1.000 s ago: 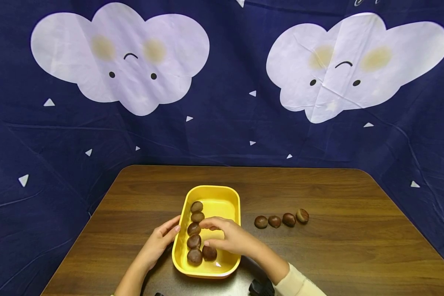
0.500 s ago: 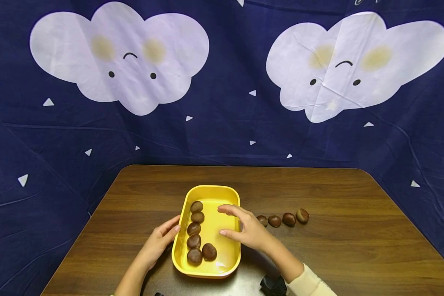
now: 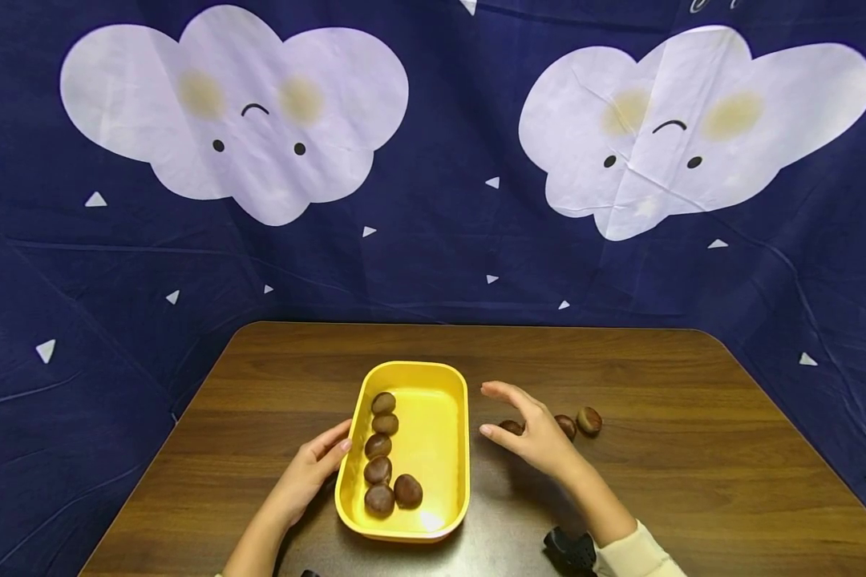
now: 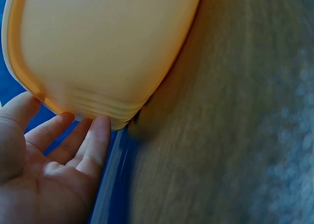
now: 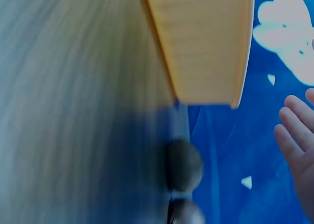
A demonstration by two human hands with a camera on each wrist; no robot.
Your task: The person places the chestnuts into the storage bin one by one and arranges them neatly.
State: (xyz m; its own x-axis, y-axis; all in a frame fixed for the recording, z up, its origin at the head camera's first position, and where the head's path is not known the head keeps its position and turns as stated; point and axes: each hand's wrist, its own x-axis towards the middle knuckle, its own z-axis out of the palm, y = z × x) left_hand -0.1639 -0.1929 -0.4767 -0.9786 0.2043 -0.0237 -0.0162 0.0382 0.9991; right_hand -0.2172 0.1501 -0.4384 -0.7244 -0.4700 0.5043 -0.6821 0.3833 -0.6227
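Observation:
A yellow plastic container (image 3: pixel 433 425) sits on the table. Along its left wall runs a column of several brown chestnuts (image 3: pixel 378 445), with one more chestnut (image 3: pixel 408 491) beside the nearest one. My left hand (image 3: pixel 305 479) rests its fairly straight fingertips against the container's outer left side, the thumb near the rim; the left wrist view shows these fingers (image 4: pixel 100 130) touching the wall. Right of the container, my right hand (image 3: pixel 537 433) hovers with thumb and fingers spread, holding nothing. It partly covers a row of chestnuts (image 3: pixel 565 425) on the table.
The wooden table (image 3: pixel 657 497) ends at a dark blue cloth (image 3: pixel 447 256) with clouds behind it. A black device (image 3: pixel 570 551) is by the right wrist. The rightmost chestnut (image 3: pixel 589 421) lies fully visible past the right hand.
My right hand has moved right, out of the container, to over the chestnuts on the table. The lone chestnut stays inside where the fingers left it. My left hand has not moved.

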